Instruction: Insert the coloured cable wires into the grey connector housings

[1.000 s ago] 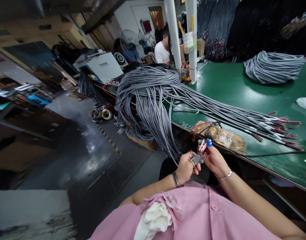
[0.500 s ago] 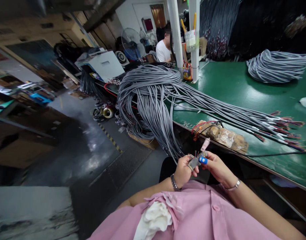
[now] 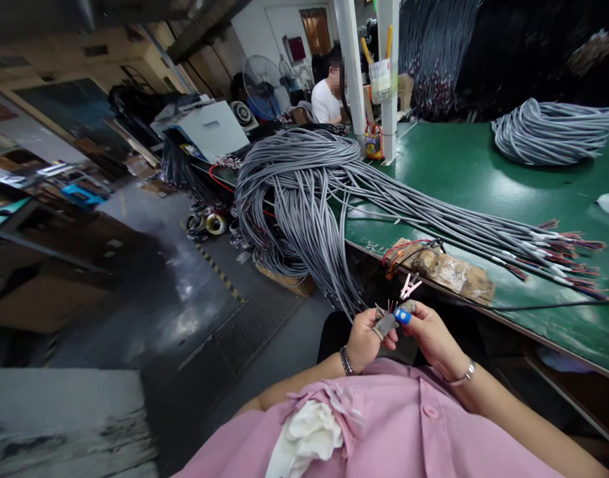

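Observation:
In front of my pink shirt, my left hand (image 3: 368,337) is closed, with a grey wrap on its thumb. Thin coloured wires (image 3: 390,306) stick up out of its grip. My right hand (image 3: 431,332) meets it from the right, thumb and finger pinched at the same wires; blue tape covers a fingertip. Where the wires run inside the fingers is hidden. Just above my right fingertips is a pink clothes peg (image 3: 410,287), its two legs spread in a V. What the peg grips is too small to tell.
A big bundle of grey cables (image 3: 304,172) drapes over the green table (image 3: 453,172), stripped ends at right. A taped wooden block (image 3: 448,273) lies at the table edge. A coiled cable bundle (image 3: 553,133) sits farther back. Beyond the white posts, a person (image 3: 325,98) sits.
The pink peg has turned, from narrow and side-on to showing both legs in a V. The wires between my fingers have shifted slightly, while both hands stay nearly in place.

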`<state>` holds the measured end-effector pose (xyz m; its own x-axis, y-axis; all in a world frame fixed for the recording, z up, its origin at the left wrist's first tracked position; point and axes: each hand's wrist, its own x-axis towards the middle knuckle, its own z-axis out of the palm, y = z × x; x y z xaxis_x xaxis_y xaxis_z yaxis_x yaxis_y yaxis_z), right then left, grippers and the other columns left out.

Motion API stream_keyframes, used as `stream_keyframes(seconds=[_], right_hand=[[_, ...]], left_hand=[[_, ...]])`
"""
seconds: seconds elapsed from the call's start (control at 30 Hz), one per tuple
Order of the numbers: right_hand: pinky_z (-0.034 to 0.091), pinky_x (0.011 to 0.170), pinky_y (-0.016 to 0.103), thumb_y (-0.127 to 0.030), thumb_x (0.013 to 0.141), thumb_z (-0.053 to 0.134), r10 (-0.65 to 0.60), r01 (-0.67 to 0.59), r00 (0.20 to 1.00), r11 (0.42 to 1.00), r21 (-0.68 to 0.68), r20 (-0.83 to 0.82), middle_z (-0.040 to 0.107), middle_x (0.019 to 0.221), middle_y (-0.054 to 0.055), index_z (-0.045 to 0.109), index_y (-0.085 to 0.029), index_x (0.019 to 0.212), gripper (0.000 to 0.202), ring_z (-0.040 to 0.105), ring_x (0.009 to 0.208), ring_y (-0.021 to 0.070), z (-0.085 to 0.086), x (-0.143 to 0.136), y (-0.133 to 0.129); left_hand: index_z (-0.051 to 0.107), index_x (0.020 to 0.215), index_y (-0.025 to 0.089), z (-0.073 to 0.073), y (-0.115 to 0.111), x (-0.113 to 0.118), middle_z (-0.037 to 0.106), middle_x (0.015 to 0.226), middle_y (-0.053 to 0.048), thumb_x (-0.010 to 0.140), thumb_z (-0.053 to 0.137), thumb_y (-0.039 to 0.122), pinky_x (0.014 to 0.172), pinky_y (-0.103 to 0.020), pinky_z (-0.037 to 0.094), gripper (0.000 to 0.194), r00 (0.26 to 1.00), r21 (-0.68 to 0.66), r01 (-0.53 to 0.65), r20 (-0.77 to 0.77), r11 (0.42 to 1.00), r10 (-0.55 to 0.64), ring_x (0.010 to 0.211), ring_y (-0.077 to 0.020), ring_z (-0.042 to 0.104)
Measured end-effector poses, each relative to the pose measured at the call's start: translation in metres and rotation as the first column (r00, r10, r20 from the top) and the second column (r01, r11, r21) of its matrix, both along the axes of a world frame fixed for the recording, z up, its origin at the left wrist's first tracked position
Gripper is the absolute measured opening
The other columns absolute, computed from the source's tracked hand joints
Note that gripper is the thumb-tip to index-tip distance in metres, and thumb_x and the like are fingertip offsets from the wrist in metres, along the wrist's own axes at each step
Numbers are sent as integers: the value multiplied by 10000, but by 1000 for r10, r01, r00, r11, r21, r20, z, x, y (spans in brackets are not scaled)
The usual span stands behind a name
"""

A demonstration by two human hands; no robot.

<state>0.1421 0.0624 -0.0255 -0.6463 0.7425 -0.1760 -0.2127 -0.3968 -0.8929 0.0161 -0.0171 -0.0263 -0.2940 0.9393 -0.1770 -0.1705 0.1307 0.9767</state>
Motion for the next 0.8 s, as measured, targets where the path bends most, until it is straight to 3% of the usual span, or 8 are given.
stream_keyframes(seconds=[0.13,0.23,0.47,0.63,0.7,0.8], right_hand=[[332,511,274,-322,727,752,-3,3,999,1000,-4,-40,608,566,1,626,-194,692,183,505,508,131,7,-2,-1],[337,528,278,-339,755,727,26,-28,997,999,-27,-67,616,581,5,626,-192,733,180,528,531,143,2,-2,-1],[384,570,259,-259,727,749,44,-60,990,991,-118,-137,600,698,-2,681,-180,824,143,476,583,107,-18,8,11],[434,577,260,-474,795,642,-7,-63,979,941,-332,-205,631,800,29,680,-201,844,279,508,611,119,-22,9,33],[422,550,255,-548,804,600,7,-63,983,953,-295,-185,627,791,35,677,-200,854,359,495,596,120,-19,6,40],[396,553,256,-539,814,595,-24,17,993,998,-63,-116,595,713,20,673,-191,815,357,464,588,124,-14,1,44]], left_hand=[[548,698,138,-4,5,5,588,526,-1,753,630,522,386,-200,394,397,985,-12,-105,133,994,106,376,-87,504],[544,718,137,-5,9,6,585,523,0,760,614,532,368,-199,374,403,969,-12,-135,206,991,135,362,-84,487],[553,693,132,-2,8,0,564,487,13,753,641,497,346,-182,317,381,972,-11,-153,178,988,152,334,-64,446],[543,672,139,6,9,-2,566,480,12,723,671,484,339,-184,313,372,983,9,-106,152,994,104,329,-64,441],[550,671,137,8,12,-1,566,475,9,719,674,480,333,-187,307,368,988,14,-58,147,998,55,322,-68,442],[567,671,129,9,18,0,565,476,4,729,663,486,329,-187,303,374,990,10,-11,139,1000,10,317,-66,440]])
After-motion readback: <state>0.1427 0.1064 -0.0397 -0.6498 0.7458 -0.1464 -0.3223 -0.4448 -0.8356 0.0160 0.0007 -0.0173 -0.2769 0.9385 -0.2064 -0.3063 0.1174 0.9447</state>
